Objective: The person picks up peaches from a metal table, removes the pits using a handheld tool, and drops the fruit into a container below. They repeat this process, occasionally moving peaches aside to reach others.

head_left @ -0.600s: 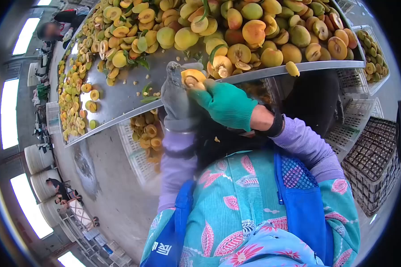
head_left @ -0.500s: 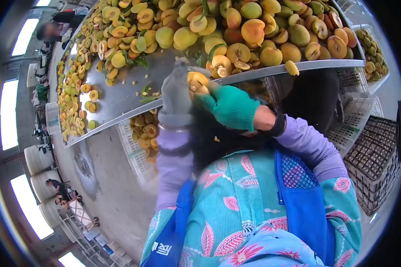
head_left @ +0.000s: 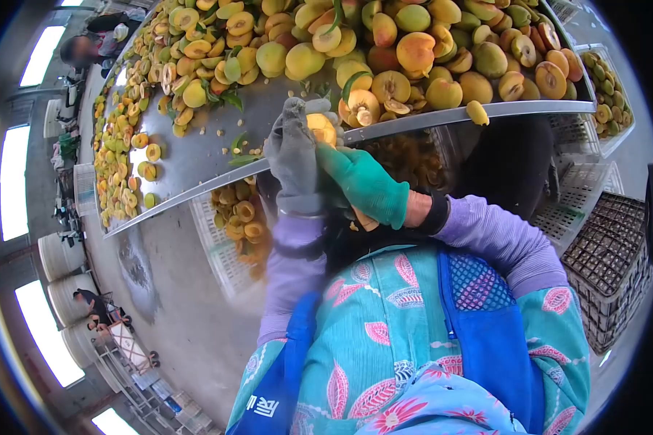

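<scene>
Our grey-gloved left hand (head_left: 294,156) and green-gloved right hand (head_left: 364,183) both clamp their fingers on the yellow-orange round fruit (head_left: 323,128). We judge a hard twist could shoot it past the shiny steel counter (head_left: 196,163).

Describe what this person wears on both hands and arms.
The left hand is gloved in grey knit, the right hand in green. Both arms are in lilac long sleeves. A black band circles the right wrist, and a dark band crosses the left sleeve.
</scene>
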A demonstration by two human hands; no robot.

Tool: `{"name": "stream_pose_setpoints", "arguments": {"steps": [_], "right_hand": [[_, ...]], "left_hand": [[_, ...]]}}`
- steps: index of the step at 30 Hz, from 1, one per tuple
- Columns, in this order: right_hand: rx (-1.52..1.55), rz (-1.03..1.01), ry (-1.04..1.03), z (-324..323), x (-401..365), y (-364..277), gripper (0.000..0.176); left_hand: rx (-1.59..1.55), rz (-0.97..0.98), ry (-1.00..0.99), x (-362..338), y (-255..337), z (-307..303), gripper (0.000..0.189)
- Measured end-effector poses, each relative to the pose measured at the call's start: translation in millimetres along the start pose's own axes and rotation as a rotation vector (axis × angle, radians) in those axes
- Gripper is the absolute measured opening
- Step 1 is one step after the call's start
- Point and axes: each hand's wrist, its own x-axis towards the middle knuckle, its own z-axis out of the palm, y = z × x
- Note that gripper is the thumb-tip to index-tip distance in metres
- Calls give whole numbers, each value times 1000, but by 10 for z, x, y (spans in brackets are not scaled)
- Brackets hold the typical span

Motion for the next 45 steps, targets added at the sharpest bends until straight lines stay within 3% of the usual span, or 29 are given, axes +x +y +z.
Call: {"name": "stream_pose_setpoints", "arguments": {"steps": [3, 5, 7, 11, 14, 17, 20, 23, 25, 27, 29, 31, 32, 34, 37, 38, 39, 40, 45], "right_hand": [[97, -110, 35, 68, 68, 93, 40], [-87, -285, 81, 18, 246, 353, 40], [-170, -341, 116, 59, 218, 210, 41], [-70, -243, 51, 77, 185, 112, 42], [280, -100, -13, 158, 174, 22, 40], [225, -203, 54, 248, 203, 57, 40], [228, -190, -40, 125, 449, 268, 43], [390, -61, -136, 141, 450, 229, 45], [518, 17, -198, 166, 380, 76, 46], [654, 144, -342, 61, 288, -34, 45], [629, 222, -526, -196, 265, -37, 41], [-7, 88, -86, -160, 205, -122, 39], [-10, 78, -68, -120, 161, -154, 38], [-16, 64, -15, -70, 54, -169, 37], [574, 233, -338, -104, 88, -148, 35], [656, 197, -444, -124, 88, -82, 38], [590, 198, -424, -116, 98, -85, 38], [525, 200, -403, -107, 107, -90, 38], [569, 224, -446, -3, 91, -84, 37]], "left_hand": [[72, -3, -17, 47, 32, 17, 50], [143, 53, -67, 69, 46, -27, 47], [102, 64, -75, 98, 169, 60, 41], [330, 225, -93, 206, 161, 40, 44], [409, 59, -198, 234, 331, 28, 46], [417, 108, -140, 284, 288, 2, 46], [742, 160, -146, 331, 352, -7, 43], [1290, 1052, -226, 522, 199, -192, 42], [968, 439, -223, 365, 274, -11, 40], [707, 155, -128, 327, 267, 69, 39], [489, 113, -198, 304, 157, -24, 36], [346, 108, -196, 270, 84, -73, 33], [433, 221, -151, 266, 10, -100, 34], [233, 156, -140, 209, -42, -16, 37], [-12, 66, -263, 186, -10, -19, 43], [-23, 77, -288, 209, -36, -39, 44], [-32, 83, -311, 213, -62, -65, 45], [58, 212, -345, 207, -78, -81, 46], [-153, 21, -334, 198, -43, -193, 46]]}}
